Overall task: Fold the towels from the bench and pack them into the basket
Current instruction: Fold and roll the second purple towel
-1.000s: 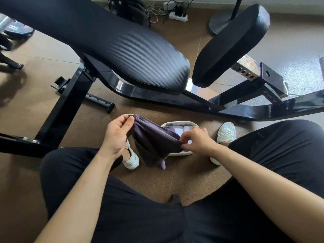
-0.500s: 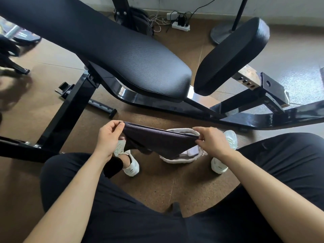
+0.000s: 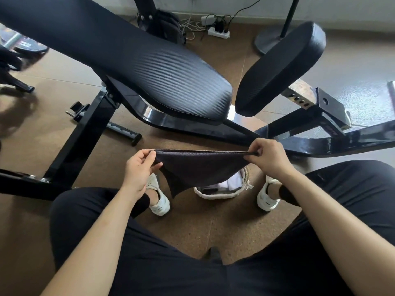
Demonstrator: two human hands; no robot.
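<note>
A dark grey towel (image 3: pixel 198 167) hangs stretched between my two hands in front of my knees. My left hand (image 3: pixel 140 167) pinches its left top corner and my right hand (image 3: pixel 267 157) pinches its right top corner, so the top edge is taut and level. Below the towel a white woven basket (image 3: pixel 222 194) stands on the floor between my feet; most of it is hidden by the cloth, and pale folded cloth shows inside. The black padded bench (image 3: pixel 149 67) rises just beyond, with no towel visible on it.
The bench's black steel frame (image 3: pixel 81 135) and legs cross the brown floor close ahead. A second black pad (image 3: pixel 282 67) tilts up on the right. A power strip with cables (image 3: pixel 218 32), a bag and a round stand base lie at the back wall.
My hands have moved apart and slightly up, pulling the bunched towel out flat and taut above the basket. More of the basket is covered by the cloth than before.
</note>
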